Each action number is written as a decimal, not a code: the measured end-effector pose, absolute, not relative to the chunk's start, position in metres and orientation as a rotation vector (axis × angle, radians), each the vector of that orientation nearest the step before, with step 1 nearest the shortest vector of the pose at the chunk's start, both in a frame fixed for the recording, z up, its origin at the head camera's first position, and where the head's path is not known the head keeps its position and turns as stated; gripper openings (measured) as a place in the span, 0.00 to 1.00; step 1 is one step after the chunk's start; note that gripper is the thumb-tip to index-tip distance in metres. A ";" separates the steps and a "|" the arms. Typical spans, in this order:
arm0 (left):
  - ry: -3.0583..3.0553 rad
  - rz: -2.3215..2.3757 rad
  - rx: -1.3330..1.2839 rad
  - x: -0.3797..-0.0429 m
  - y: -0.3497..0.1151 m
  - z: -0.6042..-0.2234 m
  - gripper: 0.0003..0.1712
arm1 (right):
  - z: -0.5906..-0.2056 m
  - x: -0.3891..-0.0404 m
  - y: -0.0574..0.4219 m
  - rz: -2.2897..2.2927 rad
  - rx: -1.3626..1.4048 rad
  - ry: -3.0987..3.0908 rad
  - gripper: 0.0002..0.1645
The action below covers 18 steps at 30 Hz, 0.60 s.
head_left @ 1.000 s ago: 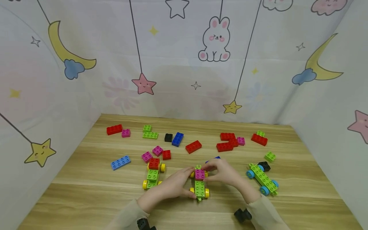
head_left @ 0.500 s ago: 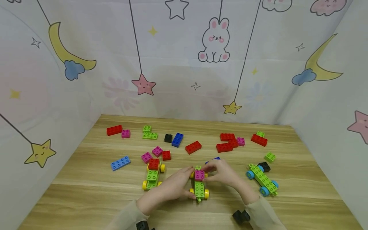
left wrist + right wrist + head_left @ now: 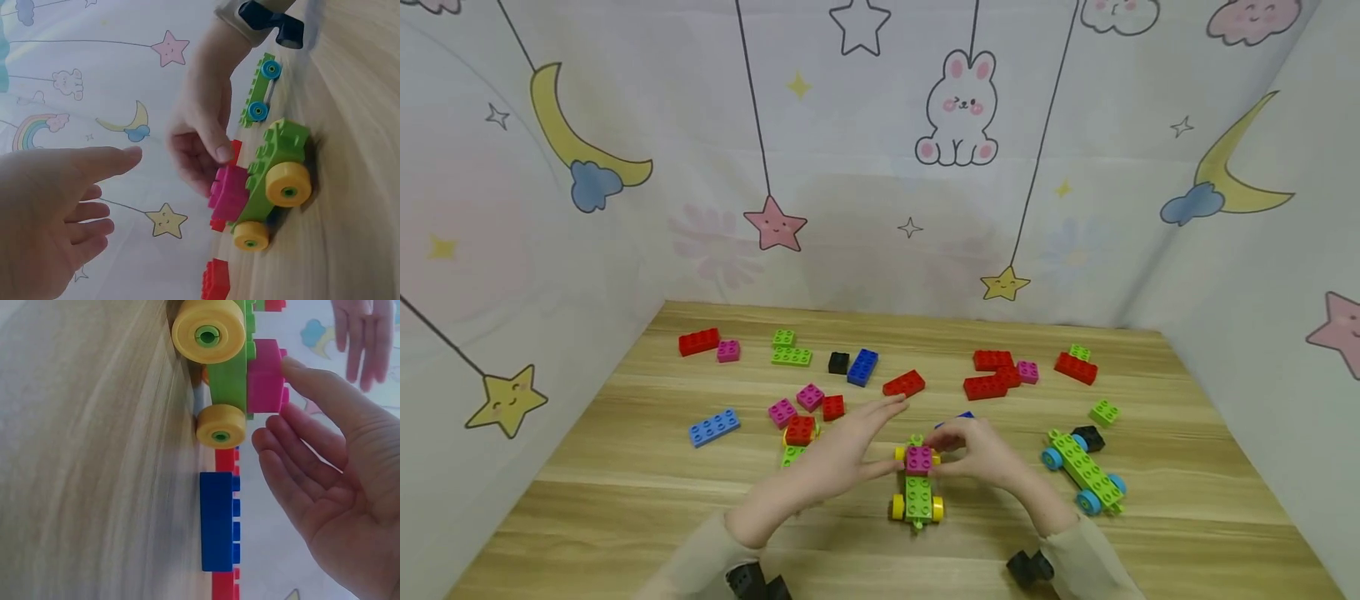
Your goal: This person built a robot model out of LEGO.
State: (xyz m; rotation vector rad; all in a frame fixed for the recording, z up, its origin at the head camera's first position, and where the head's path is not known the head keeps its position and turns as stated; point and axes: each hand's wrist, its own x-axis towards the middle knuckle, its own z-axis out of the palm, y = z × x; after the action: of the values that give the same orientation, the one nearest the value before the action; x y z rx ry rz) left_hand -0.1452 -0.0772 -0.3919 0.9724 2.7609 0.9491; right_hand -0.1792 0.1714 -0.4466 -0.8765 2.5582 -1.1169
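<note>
Resting on a yellow-wheeled green car base (image 3: 918, 495), a magenta brick (image 3: 919, 460) is pinched by the right grip (image 3: 979, 452), left grip (image 3: 846, 448) nearby, spread apart

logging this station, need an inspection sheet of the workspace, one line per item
surface: wood-grain table, bricks spread over it
job's things: middle car, green with yellow wheels; magenta brick on its far part
clutter: loose bricks, mostly farther back; red-topped car, partly hidden; blue-wheeled car
hands: left hand open, apart from the middle car; right hand touches the magenta brick, grip unclear
cables: nothing seen
surroundings: pale printed cloth behind and at both sides
</note>
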 end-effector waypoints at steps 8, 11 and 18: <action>2.904 0.942 0.993 -0.171 -0.113 -0.373 0.39 | -0.448 -0.179 0.172 -1.117 -0.863 2.569 0.17; 2.927 0.928 0.924 -0.187 -0.132 -0.374 0.39 | -0.449 -0.178 0.171 -1.117 -0.858 2.566 0.16; 2.977 0.990 0.800 -0.232 -0.175 -0.393 0.37 | -0.448 -0.177 0.170 -1.134 -0.854 2.559 0.16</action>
State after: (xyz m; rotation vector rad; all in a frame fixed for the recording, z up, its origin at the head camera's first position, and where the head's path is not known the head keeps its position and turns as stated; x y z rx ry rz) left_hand -0.2323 -0.1752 -0.3927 0.7997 2.9768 0.9899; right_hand -0.1769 0.1703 -0.4480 -0.8545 2.5586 -1.1338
